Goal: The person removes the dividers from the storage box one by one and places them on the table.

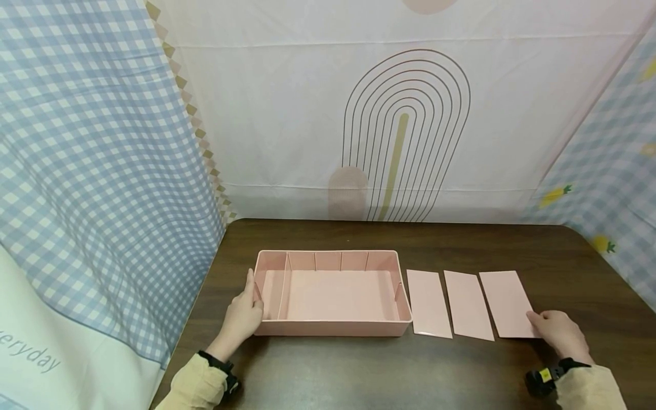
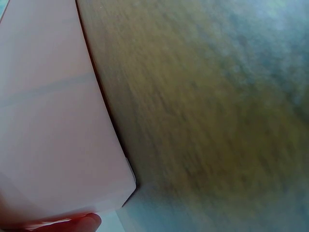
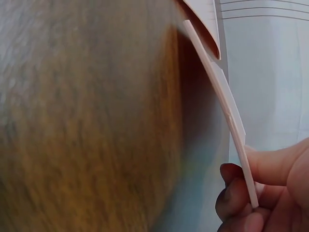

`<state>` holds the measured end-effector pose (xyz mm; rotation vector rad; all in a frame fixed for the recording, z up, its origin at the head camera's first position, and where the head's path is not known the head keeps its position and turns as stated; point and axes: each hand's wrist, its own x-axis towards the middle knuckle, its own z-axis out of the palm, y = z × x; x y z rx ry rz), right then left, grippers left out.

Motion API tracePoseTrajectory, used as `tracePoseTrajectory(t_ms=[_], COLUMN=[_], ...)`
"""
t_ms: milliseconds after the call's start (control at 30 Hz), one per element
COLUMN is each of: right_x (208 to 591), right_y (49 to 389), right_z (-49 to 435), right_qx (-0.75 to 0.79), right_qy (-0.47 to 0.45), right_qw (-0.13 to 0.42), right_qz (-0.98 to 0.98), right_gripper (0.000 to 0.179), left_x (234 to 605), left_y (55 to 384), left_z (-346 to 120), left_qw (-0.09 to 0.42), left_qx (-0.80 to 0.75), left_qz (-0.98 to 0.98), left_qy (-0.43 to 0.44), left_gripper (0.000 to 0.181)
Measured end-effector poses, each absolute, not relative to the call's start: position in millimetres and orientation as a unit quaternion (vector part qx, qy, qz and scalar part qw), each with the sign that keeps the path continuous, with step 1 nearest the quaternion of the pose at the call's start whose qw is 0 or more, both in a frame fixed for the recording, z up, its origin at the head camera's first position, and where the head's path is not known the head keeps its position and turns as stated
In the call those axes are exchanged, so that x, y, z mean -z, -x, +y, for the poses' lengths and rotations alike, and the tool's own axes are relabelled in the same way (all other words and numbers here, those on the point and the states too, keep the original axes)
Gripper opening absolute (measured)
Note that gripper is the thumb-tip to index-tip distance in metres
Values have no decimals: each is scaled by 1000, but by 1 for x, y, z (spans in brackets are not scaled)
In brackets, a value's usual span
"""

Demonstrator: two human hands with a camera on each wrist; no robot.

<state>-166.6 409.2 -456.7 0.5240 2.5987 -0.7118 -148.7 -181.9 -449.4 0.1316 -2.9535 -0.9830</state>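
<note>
A shallow pink box (image 1: 338,328) stands on the table, with a narrow compartment walled off at its left end and ridges along its back wall. My left hand (image 1: 241,316) lies against the box's left side, index finger straight along it; in the left wrist view a fingertip (image 2: 84,223) shows by the box wall. At the far right, my right hand (image 1: 561,330) pinches the near right corner of a thin pink panel (image 1: 507,302), thumb on top and fingers beneath. The right wrist view shows this panel (image 3: 224,104) edge-on, tilted up from the table.
Two similar pink panels, a left one (image 1: 429,302) and a middle one (image 1: 468,304), lie between the box and the held panel. The dark wooden table (image 1: 359,370) ends at a white patterned curtain (image 1: 287,131) behind; a blue checked cloth (image 1: 113,142) hangs along the left.
</note>
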Motion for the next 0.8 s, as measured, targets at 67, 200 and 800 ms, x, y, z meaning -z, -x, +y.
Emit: tracePoseTrajectory(t_ms=[67, 200, 800], right_x=[458, 459, 463], right_y=[167, 167, 168], right_z=[409, 409, 411], right_qx=[256, 253, 240], right_qy=[-195, -201, -202], right_qw=[196, 193, 205], right_qz=[926, 927, 927], right_gripper=[44, 42, 54], left_x=[449, 448, 448], left_y=[149, 149, 148], left_z=[-182, -181, -182], left_qw=[11, 10, 10], left_qx=[316, 318, 324], left_qz=[-948, -947, -945], left_qy=[-44, -45, -43], left_gripper=[70, 70, 69])
